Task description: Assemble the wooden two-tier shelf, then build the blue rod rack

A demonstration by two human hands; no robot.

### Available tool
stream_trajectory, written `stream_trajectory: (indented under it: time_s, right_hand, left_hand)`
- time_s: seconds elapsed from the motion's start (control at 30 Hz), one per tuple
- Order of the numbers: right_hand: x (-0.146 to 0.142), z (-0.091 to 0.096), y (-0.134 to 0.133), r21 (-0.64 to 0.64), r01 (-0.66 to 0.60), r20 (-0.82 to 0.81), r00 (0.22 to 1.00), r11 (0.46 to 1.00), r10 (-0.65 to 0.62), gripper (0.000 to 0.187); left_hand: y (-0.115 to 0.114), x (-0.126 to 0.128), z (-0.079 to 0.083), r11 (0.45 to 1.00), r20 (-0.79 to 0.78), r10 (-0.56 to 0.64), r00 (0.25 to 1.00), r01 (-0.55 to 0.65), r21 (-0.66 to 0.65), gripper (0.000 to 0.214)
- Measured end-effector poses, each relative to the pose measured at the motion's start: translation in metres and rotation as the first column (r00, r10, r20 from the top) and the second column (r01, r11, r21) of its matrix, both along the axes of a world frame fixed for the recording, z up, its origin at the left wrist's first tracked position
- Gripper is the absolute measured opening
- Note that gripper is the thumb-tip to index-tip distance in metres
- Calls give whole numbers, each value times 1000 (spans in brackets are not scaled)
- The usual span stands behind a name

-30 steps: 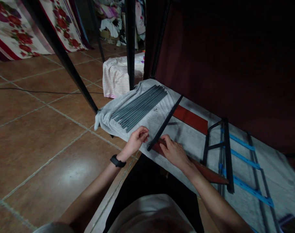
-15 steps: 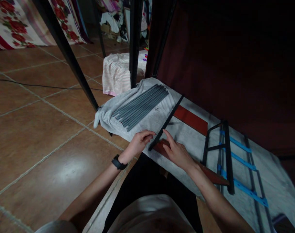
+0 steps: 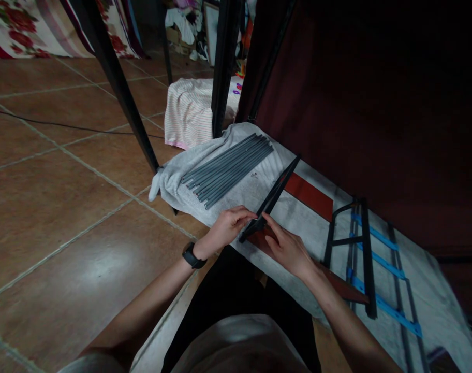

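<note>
My left hand (image 3: 231, 226), with a watch on its wrist, pinches a small shiny metal piece (image 3: 256, 218) between thumb and fingertips. Its exact kind is too small to make out. My right hand (image 3: 288, 247) has its index finger stretched to the near end of a black metal frame (image 3: 279, 190), beside the metal piece; the thumb stands apart from that finger. Whether the fingertip touches the frame or the piece, I cannot tell. This frame stands at one end of two reddish-brown boards (image 3: 309, 197). A second black frame (image 3: 365, 259) with a crossbar stands at their other end.
Grey rods (image 3: 228, 171) lie bundled on a grey towel (image 3: 197, 163), close to several tiny metal bits (image 3: 254, 175). Blue slats on dark rails (image 3: 391, 305) lie to the right. Black posts (image 3: 119, 88) rise at the left, and dark red fabric (image 3: 337, 103) hangs behind.
My left hand has brought the metal piece right, to the black frame. The frame has tilted or turned slightly, showing more of its far side. My right index finger now meets the frame's near end.
</note>
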State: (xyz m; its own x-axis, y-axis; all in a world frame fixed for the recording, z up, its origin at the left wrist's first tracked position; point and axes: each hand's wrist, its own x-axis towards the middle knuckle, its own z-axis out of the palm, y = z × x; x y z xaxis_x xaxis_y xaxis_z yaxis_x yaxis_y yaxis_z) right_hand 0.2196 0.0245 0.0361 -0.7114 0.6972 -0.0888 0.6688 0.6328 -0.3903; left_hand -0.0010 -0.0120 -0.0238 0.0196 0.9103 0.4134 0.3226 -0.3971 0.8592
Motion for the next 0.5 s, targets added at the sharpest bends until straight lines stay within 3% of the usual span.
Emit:
stream_trajectory:
  time_s: [0.2,0.33,0.5]
  right_hand:
    - [-1,-2,-2,22,51,29,998,998,-52,67]
    - [-3,-2,-5,13,130,20,991,991,-131,67]
    - [-3,0,-7,-9,134,-26,991,991,-134,63]
  left_hand:
    - [2,0,-1,997,6,-30,1000,29,75,25]
    - [2,1,1,996,-14,-51,999,52,73,22]
    - [0,0,7,997,-68,-51,996,55,58,19]
